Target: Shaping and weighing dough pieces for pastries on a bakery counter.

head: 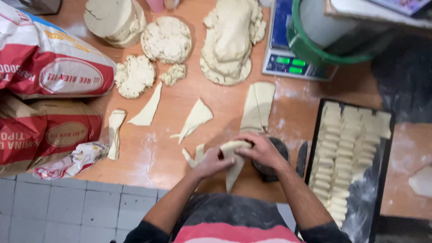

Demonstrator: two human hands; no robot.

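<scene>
I have my left hand (211,163) and right hand (262,150) both curled closed on a dough triangle (234,162) at the table's near edge, rolling from its wide end. I'd keep pressure light and even. Beyond lie more cut triangles (196,118), then the dough mounds (230,40).

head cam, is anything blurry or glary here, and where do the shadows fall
Head view: soft all over, both hands, left hand and right hand, slightly smeared around the dough triangle; a shadow lies on the wooden table beneath them; the scale display glows green; straight edges bow toward the corners.
</scene>
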